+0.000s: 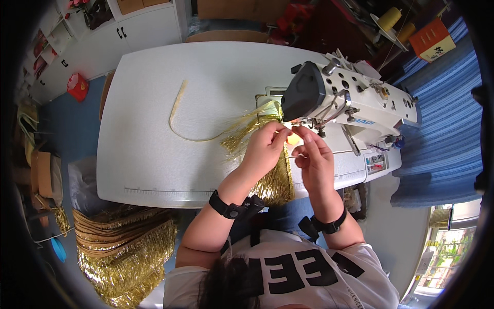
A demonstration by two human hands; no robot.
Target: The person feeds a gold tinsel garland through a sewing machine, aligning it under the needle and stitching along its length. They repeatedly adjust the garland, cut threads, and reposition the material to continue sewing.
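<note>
Gold tinsel fringe (276,185) lies across the front of the sewing table, with part of it hanging over the edge at my lap. My left hand (268,145) is over the fringe beside the head of a white industrial sewing machine (359,100), thumb and index finger pinched together. Close to its right, my right hand (314,156) has thumb and index finger near each other, the other fingers curled. What sits between the fingertips is too small to tell. A narrow pale gold band (172,116) curves over the tabletop to the left, running towards the fringe.
The white sewing table (146,162) has a ruler scale along its front edge. A large stack of gold fringe (123,251) stands below at the left. A small tray (375,163) with bobbins is set in the table's right end. Thread cones (389,19) stand at the upper right.
</note>
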